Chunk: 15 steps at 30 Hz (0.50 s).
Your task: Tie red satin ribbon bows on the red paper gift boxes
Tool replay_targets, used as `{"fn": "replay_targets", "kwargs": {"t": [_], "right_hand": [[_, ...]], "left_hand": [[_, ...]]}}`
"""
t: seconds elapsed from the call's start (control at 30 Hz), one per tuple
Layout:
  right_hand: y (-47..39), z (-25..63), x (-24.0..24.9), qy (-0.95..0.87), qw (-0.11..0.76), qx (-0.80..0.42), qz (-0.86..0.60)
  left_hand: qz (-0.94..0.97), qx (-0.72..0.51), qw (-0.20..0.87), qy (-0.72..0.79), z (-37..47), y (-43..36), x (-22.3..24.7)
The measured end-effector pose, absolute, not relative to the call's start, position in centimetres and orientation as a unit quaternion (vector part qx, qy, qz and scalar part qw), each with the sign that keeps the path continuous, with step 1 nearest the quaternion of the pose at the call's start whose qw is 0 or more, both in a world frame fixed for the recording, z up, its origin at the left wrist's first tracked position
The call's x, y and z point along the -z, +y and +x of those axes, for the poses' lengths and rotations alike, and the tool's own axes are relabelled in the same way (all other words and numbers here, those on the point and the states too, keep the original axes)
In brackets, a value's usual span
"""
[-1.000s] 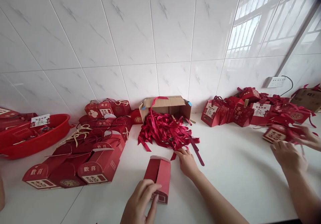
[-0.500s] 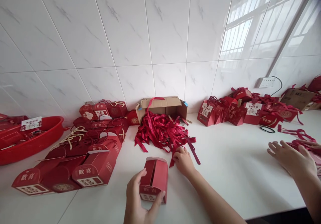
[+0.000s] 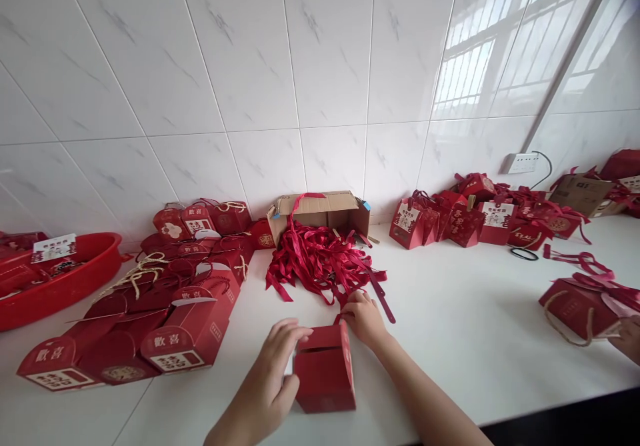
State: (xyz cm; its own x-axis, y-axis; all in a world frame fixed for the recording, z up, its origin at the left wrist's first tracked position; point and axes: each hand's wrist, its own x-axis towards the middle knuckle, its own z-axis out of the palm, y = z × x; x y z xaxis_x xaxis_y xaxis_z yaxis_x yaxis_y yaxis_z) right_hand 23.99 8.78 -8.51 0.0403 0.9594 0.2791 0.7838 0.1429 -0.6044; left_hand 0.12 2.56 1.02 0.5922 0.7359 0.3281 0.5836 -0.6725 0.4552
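Note:
A small red gift box with a domed end stands turned sideways on the white table in front of me. My left hand is curled at its left end, fingertips over the top corner and thumb against the lower edge. Just behind the box, my right hand has its fingers pinched on the end of a dark red ribbon. That ribbon trails from a tangled heap of red ribbons, which spills out of a cardboard box lying on its side.
Stacked red gift boxes and a red plastic basin are on the left. More decorated boxes line the tiled wall at right, below a power strip. Another person's hand touches a rope-handled box at the right edge.
The gift box has turned and shifted right, with my left hand now at its left end. My right hand stays at the ribbon. The other person's hand has drawn back toward the right edge.

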Motion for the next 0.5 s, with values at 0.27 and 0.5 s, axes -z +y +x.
{"fn": "replay_targets", "kwargs": {"t": [0.27, 0.5], "right_hand": [[9.3, 25.2, 7.1, -0.581, 0.533, -0.148, -0.597], [3.9, 29.5, 3.3, -0.420, 0.692, -0.188, -0.556]], "left_hand": [[0.869, -0.295, 0.006, 0.396, 1.7, 2.2, 0.5], [0.809, -0.371, 0.104, 0.444, 1.5, 0.8, 3.7]]}}
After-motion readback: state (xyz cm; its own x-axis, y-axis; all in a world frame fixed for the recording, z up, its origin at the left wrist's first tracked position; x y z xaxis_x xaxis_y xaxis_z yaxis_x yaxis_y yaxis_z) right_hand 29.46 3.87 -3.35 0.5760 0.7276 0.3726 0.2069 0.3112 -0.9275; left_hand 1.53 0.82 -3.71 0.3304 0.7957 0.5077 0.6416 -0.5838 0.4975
